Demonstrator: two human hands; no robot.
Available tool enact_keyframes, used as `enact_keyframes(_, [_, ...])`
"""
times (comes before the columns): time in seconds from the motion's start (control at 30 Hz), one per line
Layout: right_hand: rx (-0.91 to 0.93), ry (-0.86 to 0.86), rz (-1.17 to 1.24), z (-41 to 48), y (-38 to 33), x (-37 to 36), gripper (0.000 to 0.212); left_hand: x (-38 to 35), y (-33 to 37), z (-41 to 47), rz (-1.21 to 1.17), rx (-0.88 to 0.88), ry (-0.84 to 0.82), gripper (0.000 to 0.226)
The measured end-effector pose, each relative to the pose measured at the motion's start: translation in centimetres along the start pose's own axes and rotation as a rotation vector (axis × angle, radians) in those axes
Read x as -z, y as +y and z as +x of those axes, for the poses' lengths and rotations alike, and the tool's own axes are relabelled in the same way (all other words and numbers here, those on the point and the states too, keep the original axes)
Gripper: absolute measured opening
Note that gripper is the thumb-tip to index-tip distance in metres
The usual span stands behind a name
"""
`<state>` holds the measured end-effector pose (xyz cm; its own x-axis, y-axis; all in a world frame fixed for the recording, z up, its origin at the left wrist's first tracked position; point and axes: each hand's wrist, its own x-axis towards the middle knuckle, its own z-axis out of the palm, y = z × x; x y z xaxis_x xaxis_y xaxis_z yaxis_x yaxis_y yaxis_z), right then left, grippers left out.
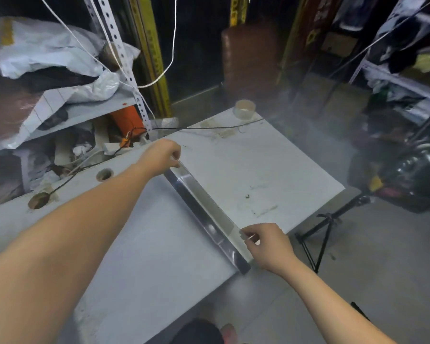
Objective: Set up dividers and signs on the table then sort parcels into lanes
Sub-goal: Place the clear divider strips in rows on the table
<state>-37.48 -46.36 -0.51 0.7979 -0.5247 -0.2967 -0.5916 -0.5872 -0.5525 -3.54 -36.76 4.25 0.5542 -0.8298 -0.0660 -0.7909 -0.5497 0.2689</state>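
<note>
A long clear acrylic divider [204, 209] with a dark base strip runs across the white table [144, 244], from the far side to the near right edge. My left hand [163, 155] pinches its far end with curled fingers. At the near end, close to the table's edge, my right hand [266, 244] pinches the divider's top corner. No signs or sorted parcels lie on the tabletop.
A roll of clear tape [245, 109] stands at the table's far corner, with a thin black cable [209, 127] beside it. Shelves on the left hold white parcel bags [47, 53]. A black tripod [323, 234] stands on the floor to the right.
</note>
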Motion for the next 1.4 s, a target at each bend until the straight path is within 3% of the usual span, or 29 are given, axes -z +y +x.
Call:
enact_keyframes(0.53, [-0.212,0.05,-0.045,10.0,5.7,6.0,0.023,-5.1,4.0,18.7,-0.153,-0.103,-0.042,0.02])
enact_keyframes(0.77, [-0.225,0.083,0.042,12.5,6.0,7.4,0.051,-6.0,4.3,23.3,-0.146,-0.142,-0.039,0.017])
enact_keyframes(0.93, [-0.223,0.072,0.005,13.7,6.5,7.5,0.025,-6.1,4.2,24.8,-0.142,-0.157,-0.027,0.017])
enact_keyframes(1.4, [-0.254,0.083,-0.071,14.5,7.4,8.0,0.022,-6.9,4.2,25.8,-0.081,-0.168,-0.02,0.022])
